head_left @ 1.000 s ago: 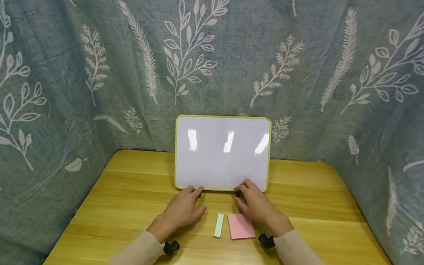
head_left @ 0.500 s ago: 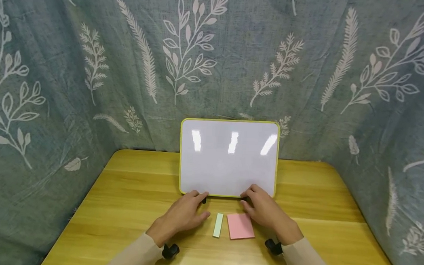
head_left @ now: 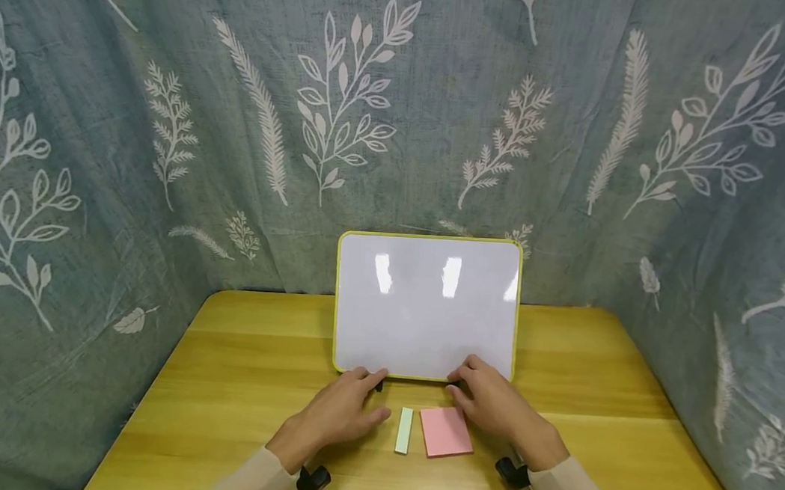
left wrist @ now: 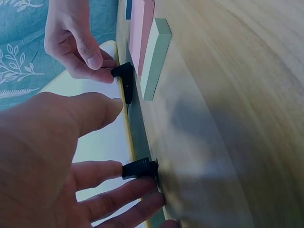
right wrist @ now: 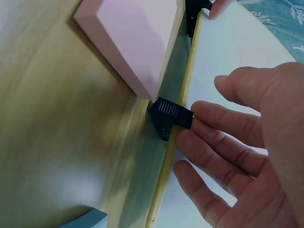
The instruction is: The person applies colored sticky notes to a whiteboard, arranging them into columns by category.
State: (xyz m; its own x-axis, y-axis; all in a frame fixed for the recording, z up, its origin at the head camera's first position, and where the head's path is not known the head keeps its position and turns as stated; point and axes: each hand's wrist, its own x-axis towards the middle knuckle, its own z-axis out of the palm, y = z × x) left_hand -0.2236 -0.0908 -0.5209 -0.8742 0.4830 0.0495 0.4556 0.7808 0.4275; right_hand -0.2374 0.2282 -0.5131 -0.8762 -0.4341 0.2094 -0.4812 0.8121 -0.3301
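A whiteboard (head_left: 422,307) with a thin yellow frame stands upright on the table, raised on two black feet. My left hand (head_left: 338,414) is at its lower left edge. In the left wrist view its index fingertip touches the left black foot (left wrist: 140,168), the middle finger lies along the foot's other side, and the thumb stays apart. My right hand (head_left: 500,405) is at the lower right. In the right wrist view its fingertips touch the end of the right black foot (right wrist: 168,114) and the board's face, thumb free.
Just in front of the board lie a pink sticky note pad (head_left: 446,432) and a narrow pale green pad (head_left: 404,431). A blue-grey corner of something (right wrist: 88,219) shows in the right wrist view. A leaf-patterned curtain (head_left: 400,125) hangs behind and beside the wooden table (head_left: 252,341).
The whiteboard has shifted right and nearer to me over the table, and both hands have moved along with it. The head view has tilted up a little. Both pads lie where they were.
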